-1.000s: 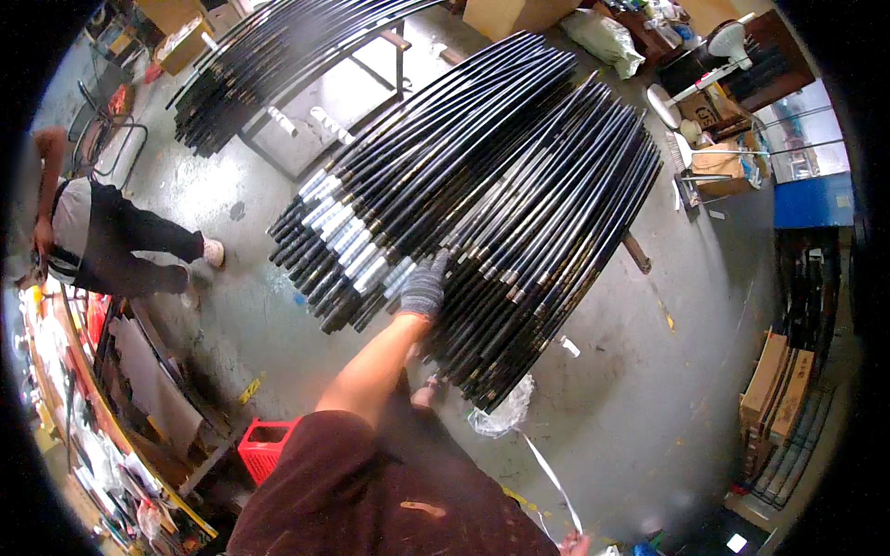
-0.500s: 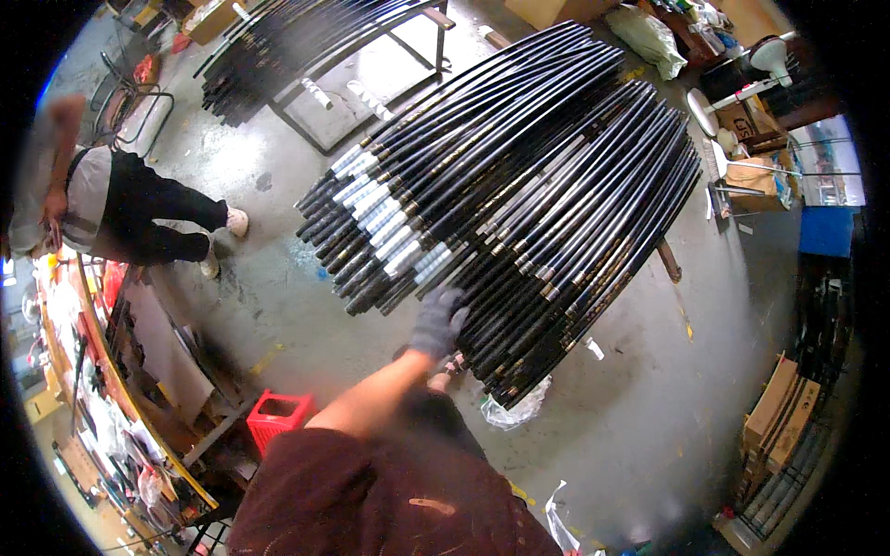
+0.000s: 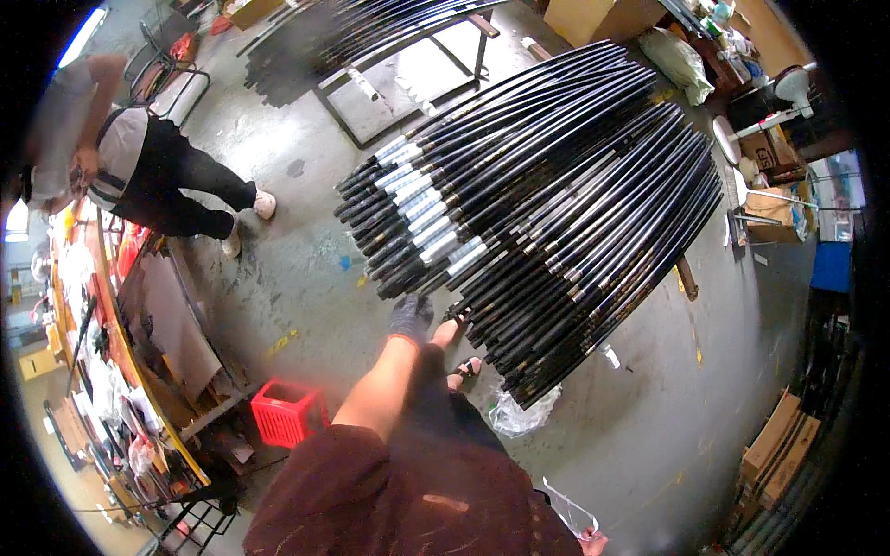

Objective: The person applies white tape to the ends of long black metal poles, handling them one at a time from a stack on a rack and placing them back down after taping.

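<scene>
A long row of glossy black rods (image 3: 565,176) lies side by side, their thicker dark butt ends (image 3: 519,334) toward me. Several rods at the left carry white wrapped bands (image 3: 422,208). My left hand (image 3: 411,317), in a grey glove, is just off the near butt ends at the left part of the row. Its fingers look curled, and what they may hold is hidden. At the lower edge my right hand (image 3: 593,541) shows only in part, with its bare fingers closed on a thin white strip (image 3: 567,500).
A red plastic stool (image 3: 283,412) stands left of me, near a cluttered workbench (image 3: 158,417). Another person (image 3: 167,176) stands at the left. More rods (image 3: 362,37) rest on a far rack. Clear plastic (image 3: 524,412) lies on the floor, and cardboard boxes (image 3: 783,445) are at the right.
My left hand has drawn back from over the rods toward me and left, its spread fingers now curled. My right hand has come into view at the lower edge. The whole view has shifted slightly.
</scene>
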Tool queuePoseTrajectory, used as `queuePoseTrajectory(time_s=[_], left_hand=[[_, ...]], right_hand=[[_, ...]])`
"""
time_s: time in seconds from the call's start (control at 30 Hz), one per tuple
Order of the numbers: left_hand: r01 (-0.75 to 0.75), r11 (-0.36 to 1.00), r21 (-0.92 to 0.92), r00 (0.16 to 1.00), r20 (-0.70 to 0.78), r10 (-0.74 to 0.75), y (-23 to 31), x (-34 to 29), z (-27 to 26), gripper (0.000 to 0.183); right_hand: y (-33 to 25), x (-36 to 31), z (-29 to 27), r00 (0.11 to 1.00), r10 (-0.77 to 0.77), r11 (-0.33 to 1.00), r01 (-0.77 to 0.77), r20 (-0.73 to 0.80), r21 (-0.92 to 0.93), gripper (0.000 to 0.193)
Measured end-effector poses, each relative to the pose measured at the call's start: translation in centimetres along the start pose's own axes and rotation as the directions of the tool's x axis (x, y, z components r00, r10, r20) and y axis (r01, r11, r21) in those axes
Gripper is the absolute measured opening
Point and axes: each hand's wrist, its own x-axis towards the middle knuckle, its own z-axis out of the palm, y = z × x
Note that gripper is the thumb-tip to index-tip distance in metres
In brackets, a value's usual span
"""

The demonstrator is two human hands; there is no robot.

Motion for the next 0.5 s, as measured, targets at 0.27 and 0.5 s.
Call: queuePoseTrajectory(time_s=[0.27,0.5], left_hand=[[-0.103,0.863,0.494,0.964,0.263,-0.035,6.4,-5.9,3.4,0.018],[-0.143,0.636,0.759,0.838,0.434,-0.330,13.1,-9.6,9.2,0.044]], right_hand=[[2.7,0.8,-1.6,0.809,-0.529,0.611,0.573,0.257,-0.546,0.033],[4.7,7.3,4.5,0.977,0.125,0.539,-0.214,0.174,0.814,0.019]])
